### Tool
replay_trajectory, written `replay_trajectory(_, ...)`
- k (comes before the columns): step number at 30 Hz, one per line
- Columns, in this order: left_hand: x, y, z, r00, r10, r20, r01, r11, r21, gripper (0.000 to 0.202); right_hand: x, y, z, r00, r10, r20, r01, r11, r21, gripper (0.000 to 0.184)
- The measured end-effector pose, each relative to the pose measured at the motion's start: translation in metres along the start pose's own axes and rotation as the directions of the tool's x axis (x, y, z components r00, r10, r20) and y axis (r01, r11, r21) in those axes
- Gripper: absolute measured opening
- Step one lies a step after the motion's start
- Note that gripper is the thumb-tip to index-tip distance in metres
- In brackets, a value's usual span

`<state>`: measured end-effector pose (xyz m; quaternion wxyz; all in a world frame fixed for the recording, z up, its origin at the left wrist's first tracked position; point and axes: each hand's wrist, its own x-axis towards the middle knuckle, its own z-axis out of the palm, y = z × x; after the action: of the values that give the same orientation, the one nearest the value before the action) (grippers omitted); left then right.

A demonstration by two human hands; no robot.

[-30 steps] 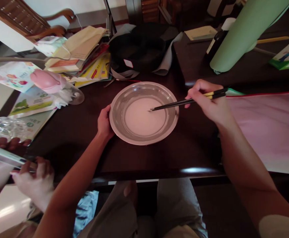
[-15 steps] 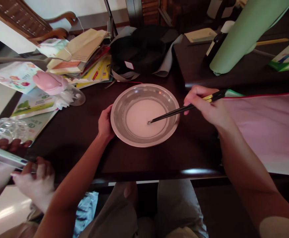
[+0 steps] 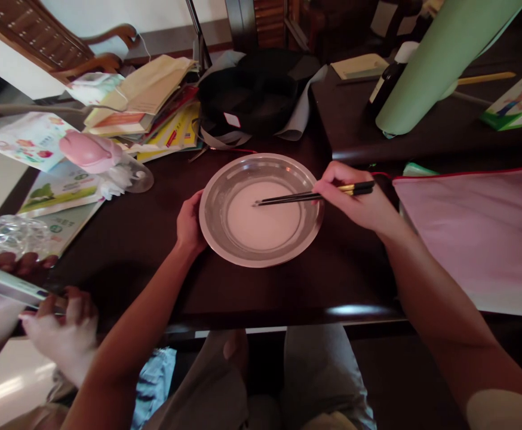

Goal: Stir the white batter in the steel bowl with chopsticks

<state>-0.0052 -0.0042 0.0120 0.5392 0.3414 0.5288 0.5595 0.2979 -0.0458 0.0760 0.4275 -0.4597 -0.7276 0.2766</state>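
Note:
A round metal bowl (image 3: 211, 239) stands on the dark table in front of me. It holds a milky white liquid (image 3: 261, 224). My left hand (image 3: 190, 224) grips the bowl's left rim, with its fingertips partly hidden behind the wall. In my right hand (image 3: 353, 194) is a pair of black chopsticks (image 3: 290, 197) with gold bands, pinched between thumb and fingers. Their tips touch the liquid near the bowl's middle, and the sticks lie low across the right rim.
Behind the bowl sits a black bag-like item (image 3: 252, 89) beside stacked papers (image 3: 153, 89). A green cylinder (image 3: 440, 71) and a dark bottle (image 3: 390, 77) stand back right; a pink zip pouch (image 3: 476, 233) lies right. At left, another person's hand (image 3: 66, 328) holds a phone-like device (image 3: 14, 286).
My right hand has moved left, closer to the bowl, and the chopstick tips have shifted left and slightly away from me in the liquid. My left hand stays on the rim.

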Motion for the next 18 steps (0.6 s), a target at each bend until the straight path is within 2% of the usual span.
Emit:
replay_trajectory(3,0.0004,-0.0003,-0.0007,1.0,-0.016,0.022,0.016,1.0,0.006,0.021,0.0004,0.0011,-0.0058,0.99,0.033,-0.134,-0.025,0.998,0.06,0.028)
replay_trajectory(4,0.0006,-0.0004,-0.0008,1.0,-0.021,0.018,0.021,1.0,0.004,0.021,0.0002,0.0009,-0.0071,0.99,0.045,-0.133,-0.033,0.995,0.095,0.029)
replay_trajectory(7,0.0011,-0.0003,-0.0006,1.0,-0.012,-0.001,0.012,1.0,0.004,0.021,-0.0009,-0.0011,-0.005,0.999,0.042,-0.002,-0.041,0.989,0.14,0.026)
replay_trajectory(9,0.0012,-0.0004,-0.0005,1.0,-0.003,0.003,0.003,1.0,0.003,0.021,-0.0011,-0.0018,-0.0022,0.998,0.018,0.06,-0.023,0.996,0.091,0.024)
replay_trajectory(12,0.0009,-0.0007,-0.0005,1.0,0.001,0.013,-0.001,1.0,0.003,0.023,-0.0009,-0.0002,-0.0048,0.999,0.021,-0.036,-0.02,1.0,0.023,0.027)
replay_trajectory(14,0.0004,-0.0008,-0.0006,1.0,0.006,0.013,-0.006,1.0,0.005,0.024,-0.0009,0.0009,-0.0089,0.994,0.043,-0.104,-0.038,0.998,0.049,0.03)
replay_trajectory(16,-0.0004,-0.0005,-0.0006,1.0,-0.001,0.013,0.001,1.0,0.002,0.025,-0.001,0.0011,-0.0099,0.996,0.053,-0.069,-0.046,0.994,0.095,0.03)
replay_trajectory(18,-0.0012,0.0001,-0.0002,1.0,-0.014,0.01,0.014,1.0,-0.002,0.025,-0.001,0.0009,-0.0069,0.999,0.039,0.02,-0.04,0.995,0.09,0.028)
